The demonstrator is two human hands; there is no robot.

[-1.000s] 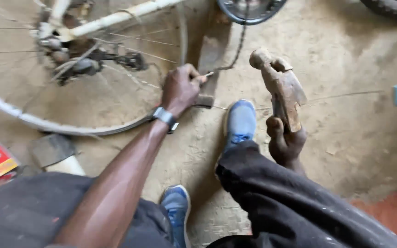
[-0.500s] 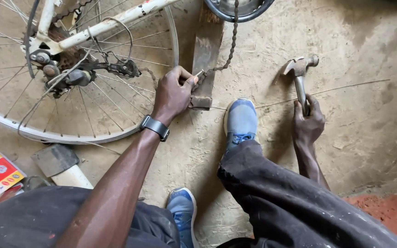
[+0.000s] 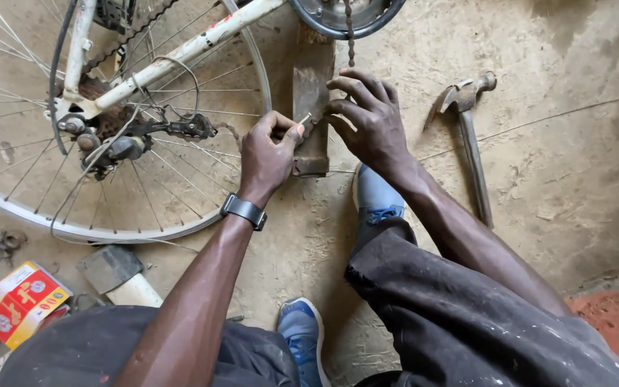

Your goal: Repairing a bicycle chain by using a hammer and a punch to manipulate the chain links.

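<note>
Pinching a small thin metal pin between thumb and forefinger, the left hand is kept against the rusty upright metal block, which is taken here as the landmark. The pin tip is held just at the left edge of this block, where the dark greasy bicycle chain hangs down over the block top. The right hand is placed at the right side of the block, its fingers spread apart and curved, the tips touching the chain and the block face; nothing is clamped by them as far as can be seen.

The pin is judged to be light, stiff and very small, so it is easily dropped; it is best gripped near its rear end, as it is now. The chain is judged to be heavy for its size, limp between links and slippery from oil, so it is best steadied close to the link that is worked on.

To the right of the block, well apart, a steel claw hammer with a metal handle is lying on the dusty concrete floor. To the left of the block, the spoked bicycle rear wheel is seen.
</note>
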